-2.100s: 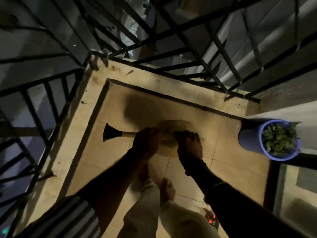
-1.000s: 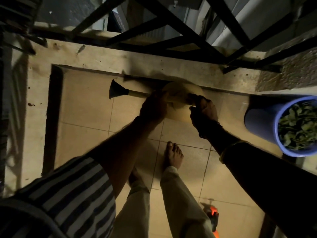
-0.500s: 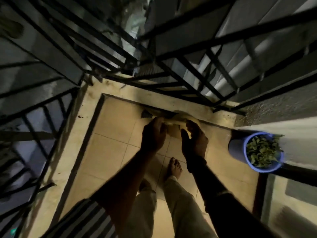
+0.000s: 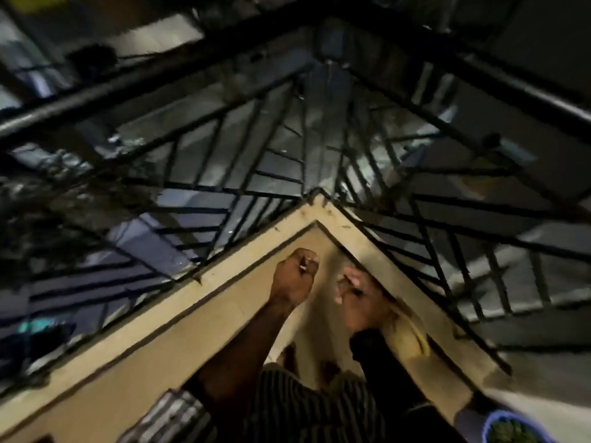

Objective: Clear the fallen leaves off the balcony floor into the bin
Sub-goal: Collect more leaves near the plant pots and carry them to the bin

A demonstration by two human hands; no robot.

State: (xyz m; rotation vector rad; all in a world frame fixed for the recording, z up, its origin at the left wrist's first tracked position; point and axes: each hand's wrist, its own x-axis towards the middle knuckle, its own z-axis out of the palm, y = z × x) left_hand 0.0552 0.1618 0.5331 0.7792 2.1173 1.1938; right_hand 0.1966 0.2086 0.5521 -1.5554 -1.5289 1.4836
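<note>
Starting nearest the viewer, the striped sleeve (image 4: 172,414) and both forearms reach forward over the balcony floor (image 4: 323,247), and the blue bin (image 4: 489,425), holding green leaves (image 4: 511,434), sits at the lower right corner of the view, well apart from the hands. Beside the right forearm a pale yellow dustpan (image 4: 407,334) lies against the raised ledge (image 4: 153,318); the blur leaves it unclear whether anything grips it. Further out, the left hand (image 4: 294,278) is curled, seemingly round a small pale item that cannot be identified, and the right hand (image 4: 358,295) has its fingers bent near the ledge, but whether they clamp anything cannot be told. Both hands work just short of the corner where the two ledges meet, with the black railing (image 4: 319,148) and the dark drop beyond. Few loose leaves can be made out on the tiles here; small dark specks dot the ledge top. Judged from this, the step is gathering debris out of the corner. To do it well, draw scraps inward, away from the railing gaps, collect them onto the dustpan rather than in handfuls, check the groove along the ledge foot, then carry the load low to the bin.
</note>
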